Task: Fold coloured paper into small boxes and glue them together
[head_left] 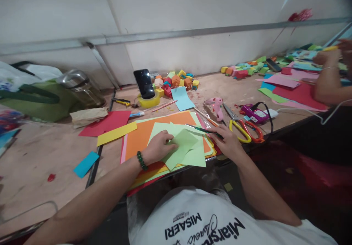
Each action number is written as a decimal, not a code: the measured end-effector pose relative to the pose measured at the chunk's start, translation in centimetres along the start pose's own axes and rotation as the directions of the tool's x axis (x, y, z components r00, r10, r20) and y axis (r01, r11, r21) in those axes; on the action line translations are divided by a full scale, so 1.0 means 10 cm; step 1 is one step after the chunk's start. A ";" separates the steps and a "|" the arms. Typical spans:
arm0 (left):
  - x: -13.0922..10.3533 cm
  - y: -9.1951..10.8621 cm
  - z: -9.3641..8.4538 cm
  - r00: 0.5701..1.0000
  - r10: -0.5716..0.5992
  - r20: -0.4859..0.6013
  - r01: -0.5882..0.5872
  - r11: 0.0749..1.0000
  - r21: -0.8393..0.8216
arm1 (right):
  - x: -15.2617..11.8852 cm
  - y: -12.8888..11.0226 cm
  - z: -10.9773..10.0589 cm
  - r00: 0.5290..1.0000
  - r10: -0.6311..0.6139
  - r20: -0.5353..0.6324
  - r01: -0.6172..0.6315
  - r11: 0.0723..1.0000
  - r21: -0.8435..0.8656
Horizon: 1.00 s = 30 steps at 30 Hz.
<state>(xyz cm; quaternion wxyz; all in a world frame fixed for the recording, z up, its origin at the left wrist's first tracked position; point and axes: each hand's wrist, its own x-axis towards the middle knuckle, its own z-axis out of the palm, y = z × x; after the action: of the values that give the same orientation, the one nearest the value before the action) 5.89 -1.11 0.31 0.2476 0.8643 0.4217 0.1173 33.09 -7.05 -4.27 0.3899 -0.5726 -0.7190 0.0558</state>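
Observation:
My left hand (160, 147), with a green bead bracelet on its wrist, has its fingers curled onto a piece of light green paper (184, 142) and pinches its left side. My right hand (227, 140) grips a slim dark green tool (207, 130) with a thin metal tip pointing left, just over the paper's upper right part. I cannot tell the tool's exact kind. More light green paper (196, 157) lies beneath, on top of an orange sheet (137, 135) in a stack of coloured sheets at the table's front edge.
Behind the stack stand a phone (144, 84) on a yellow tape roll (149, 100) and a heap of paper cubes (176, 80). A pink glue gun (216, 107), large scissors (242, 129) and a purple power strip (254, 113) lie right. Another person's hand (328, 58) is far right.

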 end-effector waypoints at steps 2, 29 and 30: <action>0.03 -0.03 0.01 0.995 0.076 -0.068 -0.080 0.995 -0.052 | -0.01 -0.03 -0.01 0.999 -0.033 0.031 0.034 0.999 -0.017; 0.07 0.07 0.11 0.962 0.091 0.259 -0.171 0.937 0.305 | -0.20 -0.49 -0.03 0.894 -0.291 0.341 0.243 0.954 0.178; 0.07 0.06 0.11 0.962 0.087 0.259 -0.168 0.936 0.308 | -0.20 -0.49 -0.03 0.892 -0.292 0.345 0.239 0.953 0.187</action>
<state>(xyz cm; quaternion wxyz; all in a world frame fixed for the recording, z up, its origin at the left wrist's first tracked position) 7.16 -1.28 -0.27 0.1418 0.9268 0.3449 -0.0442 29.56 -10.61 -2.46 0.2909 -0.4193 -0.8452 0.1587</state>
